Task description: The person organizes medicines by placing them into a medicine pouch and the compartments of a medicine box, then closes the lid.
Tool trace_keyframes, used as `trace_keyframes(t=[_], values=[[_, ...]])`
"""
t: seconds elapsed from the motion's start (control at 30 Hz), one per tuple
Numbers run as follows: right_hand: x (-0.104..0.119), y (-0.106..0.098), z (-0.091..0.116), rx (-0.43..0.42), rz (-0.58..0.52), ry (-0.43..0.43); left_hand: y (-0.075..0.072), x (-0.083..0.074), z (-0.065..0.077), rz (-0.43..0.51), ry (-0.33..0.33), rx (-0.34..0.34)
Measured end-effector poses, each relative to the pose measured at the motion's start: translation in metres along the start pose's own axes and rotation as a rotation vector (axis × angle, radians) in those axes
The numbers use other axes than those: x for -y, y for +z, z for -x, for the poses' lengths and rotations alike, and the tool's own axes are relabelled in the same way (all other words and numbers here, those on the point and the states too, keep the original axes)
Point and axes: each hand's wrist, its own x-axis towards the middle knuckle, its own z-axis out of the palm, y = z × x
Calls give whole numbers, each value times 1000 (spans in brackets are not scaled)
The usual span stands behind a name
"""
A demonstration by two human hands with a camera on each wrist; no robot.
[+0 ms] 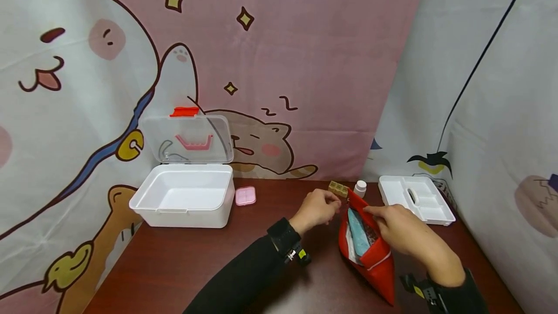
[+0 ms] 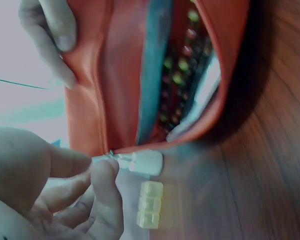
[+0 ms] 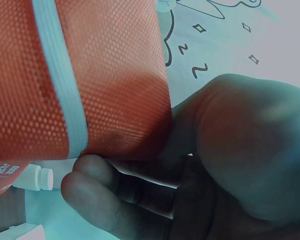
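Observation:
A red zip pouch (image 1: 380,279) stands unzipped between the two hands. Inside it show a light blue packet (image 1: 359,234), something dark with green and red dots (image 2: 181,75), and a white flat thing (image 2: 202,95). My left hand (image 1: 320,210) has its thumb and forefinger pinched together at the zipper's end on the pouch's far corner; the fingertips mostly cover the zipper pull (image 2: 110,154). With the right hand (image 1: 407,231) I grip the pouch's right upper edge, thumb on one side and fingers on the other.
Behind the pouch are a yellow segmented box (image 1: 338,188) and a white bottle (image 1: 360,188). A white divided tray (image 1: 438,210) lies at the right. To the left stand a white box (image 1: 187,217) with its clear lid raised and a pink square case (image 1: 245,196).

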Motion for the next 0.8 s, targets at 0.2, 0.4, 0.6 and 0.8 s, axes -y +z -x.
trace_keyframes(t=[0.2,0.4,0.6,0.8], values=[[-1,1,0,-9,7,-10,2,0,-14,-181,167,50],[-1,1,0,-8,-8,-15,2,-8,-29,-237,277,72],[0,-1,0,-5,-24,-6,-3,-13,-37,-288,286,47],[-1,-2,2,-11,-37,-6,-5,-13,-41,-286,278,39]])
